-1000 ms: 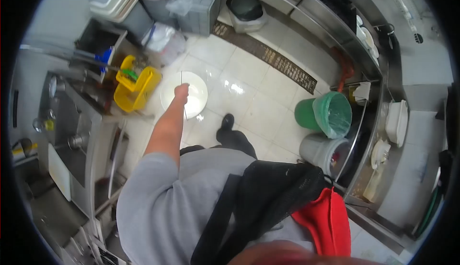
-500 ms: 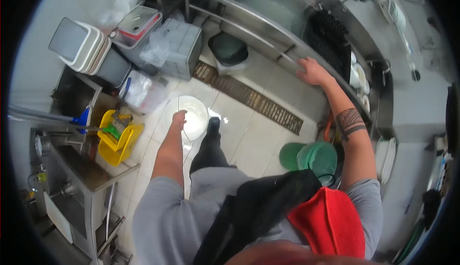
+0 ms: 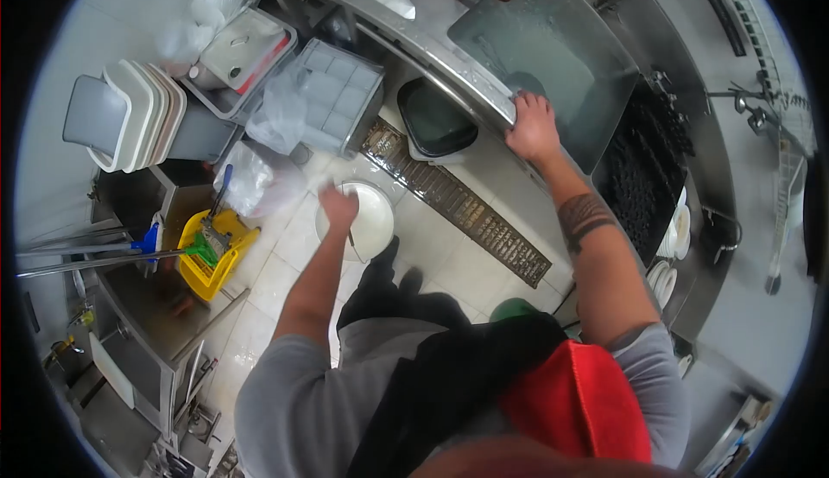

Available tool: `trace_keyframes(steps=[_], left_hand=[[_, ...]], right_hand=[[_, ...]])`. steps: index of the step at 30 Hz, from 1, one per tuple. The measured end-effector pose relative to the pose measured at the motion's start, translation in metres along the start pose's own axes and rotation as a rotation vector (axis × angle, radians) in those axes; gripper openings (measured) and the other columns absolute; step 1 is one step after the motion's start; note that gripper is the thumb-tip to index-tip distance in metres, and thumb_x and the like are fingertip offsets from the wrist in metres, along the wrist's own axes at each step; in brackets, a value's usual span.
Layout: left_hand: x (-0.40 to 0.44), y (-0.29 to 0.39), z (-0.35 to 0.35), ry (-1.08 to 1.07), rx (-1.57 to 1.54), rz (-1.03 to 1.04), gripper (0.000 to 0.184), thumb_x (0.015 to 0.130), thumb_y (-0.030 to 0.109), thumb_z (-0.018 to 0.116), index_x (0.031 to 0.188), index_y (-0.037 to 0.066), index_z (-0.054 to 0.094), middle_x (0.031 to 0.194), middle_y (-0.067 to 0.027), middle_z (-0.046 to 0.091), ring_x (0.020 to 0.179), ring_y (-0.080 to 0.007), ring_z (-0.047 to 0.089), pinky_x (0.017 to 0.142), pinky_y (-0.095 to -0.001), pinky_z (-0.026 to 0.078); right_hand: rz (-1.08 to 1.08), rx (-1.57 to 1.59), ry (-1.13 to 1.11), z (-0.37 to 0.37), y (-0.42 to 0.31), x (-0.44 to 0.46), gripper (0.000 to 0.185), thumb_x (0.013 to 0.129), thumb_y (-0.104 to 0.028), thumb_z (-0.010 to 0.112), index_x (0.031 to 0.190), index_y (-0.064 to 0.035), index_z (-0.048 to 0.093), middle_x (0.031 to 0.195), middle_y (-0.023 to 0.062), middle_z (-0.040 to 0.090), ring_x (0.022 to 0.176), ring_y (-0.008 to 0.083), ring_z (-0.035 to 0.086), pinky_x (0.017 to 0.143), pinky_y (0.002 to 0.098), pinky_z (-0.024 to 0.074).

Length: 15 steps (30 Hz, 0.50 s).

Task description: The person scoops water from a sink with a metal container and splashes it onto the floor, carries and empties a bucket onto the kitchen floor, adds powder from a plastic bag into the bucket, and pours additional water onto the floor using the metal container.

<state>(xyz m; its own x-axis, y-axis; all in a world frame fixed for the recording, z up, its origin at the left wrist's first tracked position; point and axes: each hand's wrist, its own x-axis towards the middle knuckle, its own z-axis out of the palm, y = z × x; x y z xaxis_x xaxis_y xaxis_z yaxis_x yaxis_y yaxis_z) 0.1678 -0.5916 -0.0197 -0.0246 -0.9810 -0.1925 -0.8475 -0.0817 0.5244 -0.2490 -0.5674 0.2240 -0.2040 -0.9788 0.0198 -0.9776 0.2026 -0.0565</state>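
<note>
Nearby, white bucket point(image 3: 373, 221) between yellow tub point(image 3: 228, 254) and drain grate point(image 3: 458, 203).

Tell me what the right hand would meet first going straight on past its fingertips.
Likely the water in the sink, just beyond the metal edge where the right hand rests; depth is unclear, so it might pass above the surface.

The bucket point(image 3: 373, 221) is plain white, and the floor point(image 3: 449, 259) has off-white tiles in a grid of thin lines, crossed by a brown slatted grate point(image 3: 458, 206). At left, the mop wringer point(image 3: 207, 283) is bright yellow with a green clamp point(image 3: 204, 248). Near, a grey shirt point(image 3: 294, 405), black apron point(image 3: 449, 383) and red cloth point(image 3: 587, 400).
</note>
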Motion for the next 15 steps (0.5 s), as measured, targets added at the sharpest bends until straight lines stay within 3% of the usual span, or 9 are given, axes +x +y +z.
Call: trace_keyframes(steps=[1, 3, 4, 5, 7, 9, 10, 12, 15], left_hand=[[0.03, 0.07, -0.047, 0.171, -0.192, 0.216, 0.068, 0.075, 0.013, 0.067, 0.133, -0.008, 0.038, 0.132, -0.0325, 0.041, 0.128, -0.0472, 0.033, 0.108, -0.0484, 0.028], [0.094, 0.194, -0.129, 0.365, -0.282, 0.536, 0.067, 0.079, 0.007, 0.064, 0.14, 0.006, 0.039, 0.139, -0.0289, 0.032, 0.121, -0.0426, 0.041, 0.092, -0.0408, 0.044], [0.118, 0.25, -0.175, 0.41, -0.288, 0.696, 0.068, 0.079, 0.005, 0.063, 0.142, 0.012, 0.038, 0.141, -0.0259, 0.031, 0.122, -0.0403, 0.042, 0.082, -0.0382, 0.049], [0.144, 0.291, -0.2, 0.482, -0.228, 0.796, 0.072, 0.079, 0.007, 0.065, 0.144, 0.014, 0.035, 0.147, -0.0199, 0.025, 0.111, -0.0358, 0.053, 0.078, -0.0369, 0.051], [0.18, 0.35, -0.241, 0.376, 0.04, 0.717, 0.05, 0.082, 0.008, 0.06, 0.131, 0.012, 0.05, 0.131, -0.0157, 0.049, 0.089, -0.0382, 0.062, 0.077, -0.0426, 0.052], [0.247, 0.365, -0.242, 0.218, 0.422, 0.715, 0.032, 0.084, 0.014, 0.064, 0.115, 0.007, 0.062, 0.106, -0.0104, 0.065, 0.08, -0.0277, 0.066, 0.075, -0.0343, 0.052], [0.245, 0.373, -0.248, 0.226, 0.433, 0.703, 0.032, 0.084, 0.014, 0.064, 0.115, 0.007, 0.062, 0.106, -0.0104, 0.065, 0.08, -0.0277, 0.066, 0.075, -0.0343, 0.052], [0.23, 0.4, -0.269, 0.365, 0.27, 0.781, 0.014, 0.076, 0.015, 0.06, 0.08, 0.005, 0.067, 0.08, -0.0227, 0.064, 0.078, -0.0402, 0.063, 0.071, -0.0498, 0.049], [0.189, 0.433, -0.308, 0.449, 0.361, 0.762, 0.014, 0.074, 0.013, 0.058, 0.079, 0.004, 0.067, 0.078, -0.0214, 0.064, 0.078, -0.0395, 0.063, 0.069, -0.0488, 0.049]], right_hand=[[-0.02, -0.014, 0.019, 0.0, 0.0, 0.003, 0.054, 0.068, -0.017, 0.067, 0.118, -0.0038, 0.052, 0.122, 0.0147, 0.051, 0.121, 0.0314, 0.044, 0.105, 0.0476, 0.0317], [-0.067, -0.015, 0.033, -0.01, -0.004, 0.006, 0.054, 0.068, -0.016, 0.067, 0.118, -0.0022, 0.051, 0.121, 0.0137, 0.052, 0.12, 0.0299, 0.045, 0.104, 0.0486, 0.0314], [-0.078, -0.004, 0.034, -0.011, -0.003, 0.007, 0.054, 0.068, -0.016, 0.067, 0.118, -0.0022, 0.051, 0.121, 0.0137, 0.052, 0.12, 0.0299, 0.045, 0.104, 0.0486, 0.0314], [-0.082, 0.005, -0.002, -0.009, -0.001, 0.01, 0.055, 0.068, -0.016, 0.067, 0.118, -0.0017, 0.051, 0.121, 0.0139, 0.052, 0.12, 0.0297, 0.044, 0.104, 0.048, 0.0313], [-0.093, 0.039, -0.062, -0.008, 0.003, 0.015, 0.055, 0.069, -0.015, 0.067, 0.118, -0.0001, 0.049, 0.122, 0.0145, 0.051, 0.121, 0.0295, 0.044, 0.105, 0.0475, 0.0303], [-0.129, 0.054, -0.057, -0.005, 0.008, 0.016, 0.056, 0.068, -0.015, 0.067, 0.119, -0.0002, 0.049, 0.123, 0.0145, 0.05, 0.121, 0.0293, 0.044, 0.105, 0.0465, 0.0302], [-0.153, 0.062, -0.049, -0.005, 0.01, 0.017, 0.056, 0.068, -0.014, 0.066, 0.12, -0.0003, 0.049, 0.124, 0.0145, 0.05, 0.121, 0.029, 0.043, 0.106, 0.0456, 0.03], [-0.197, 0.102, -0.035, -0.011, 0.012, 0.018, 0.059, 0.07, -0.017, 0.067, 0.122, 0.0001, 0.047, 0.127, 0.0152, 0.048, 0.122, 0.0293, 0.043, 0.107, 0.0455, 0.0292], [-0.308, 0.181, 0.022, -0.024, 0.012, 0.02, 0.068, 0.073, -0.02, 0.07, 0.13, 0.0018, 0.041, 0.133, 0.0171, 0.044, 0.124, 0.0329, 0.041, 0.108, 0.0458, 0.0289]])
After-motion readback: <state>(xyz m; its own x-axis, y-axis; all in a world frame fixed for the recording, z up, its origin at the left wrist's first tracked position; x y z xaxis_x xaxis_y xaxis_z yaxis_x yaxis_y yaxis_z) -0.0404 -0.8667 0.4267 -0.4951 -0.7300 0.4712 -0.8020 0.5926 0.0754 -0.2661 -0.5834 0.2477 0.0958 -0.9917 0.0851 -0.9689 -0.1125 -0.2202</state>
